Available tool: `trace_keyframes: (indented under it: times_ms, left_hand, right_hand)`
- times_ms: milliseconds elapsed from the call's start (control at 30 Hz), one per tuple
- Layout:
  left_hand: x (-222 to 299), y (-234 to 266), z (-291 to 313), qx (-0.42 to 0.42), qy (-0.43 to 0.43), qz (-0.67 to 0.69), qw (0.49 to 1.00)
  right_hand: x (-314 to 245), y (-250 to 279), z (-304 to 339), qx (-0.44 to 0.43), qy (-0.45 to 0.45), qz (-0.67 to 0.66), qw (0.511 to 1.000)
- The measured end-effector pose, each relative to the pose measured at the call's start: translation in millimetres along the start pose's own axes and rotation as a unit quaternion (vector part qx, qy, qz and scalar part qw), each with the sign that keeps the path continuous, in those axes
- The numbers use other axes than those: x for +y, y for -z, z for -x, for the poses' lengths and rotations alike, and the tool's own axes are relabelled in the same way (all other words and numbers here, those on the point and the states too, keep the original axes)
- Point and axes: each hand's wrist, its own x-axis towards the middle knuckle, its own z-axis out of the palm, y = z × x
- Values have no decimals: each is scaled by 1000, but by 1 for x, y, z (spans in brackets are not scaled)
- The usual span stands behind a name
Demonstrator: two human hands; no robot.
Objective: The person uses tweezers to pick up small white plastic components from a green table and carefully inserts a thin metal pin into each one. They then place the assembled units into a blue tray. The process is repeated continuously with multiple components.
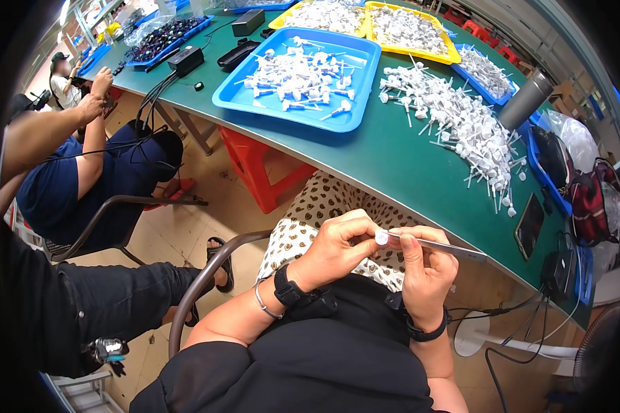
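Just below and right of the frame's centre, the left hand [341,251] has its fingers pinched on a small white part [381,237], its round end showing between the two hands. Right beside it, the right hand [428,272] grasps a slim metal tool [458,249] in bent fingers — whether the tool touches the part, I cannot tell. On the green worktop [386,162], a blue tray [362,79] of white pieces [300,77] sits at upper centre — a loose pile [461,120] lies to its right.
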Motion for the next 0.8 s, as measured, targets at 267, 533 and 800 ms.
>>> trace_keyframes:
  times_ms: [267,533,800]
  left_hand:
    - [4,-4,0,7,-2,-1,1000]
    - [-1,-1,1,-9,-34,-56,998]
    - [5,5,-3,-35,62,93,993]
  right_hand:
    - [2,0,0,-9,29,41,999]
    - [-7,5,-11,-96,162,175,967]
    - [-7,9,-7,-6,-3,-9,1000]
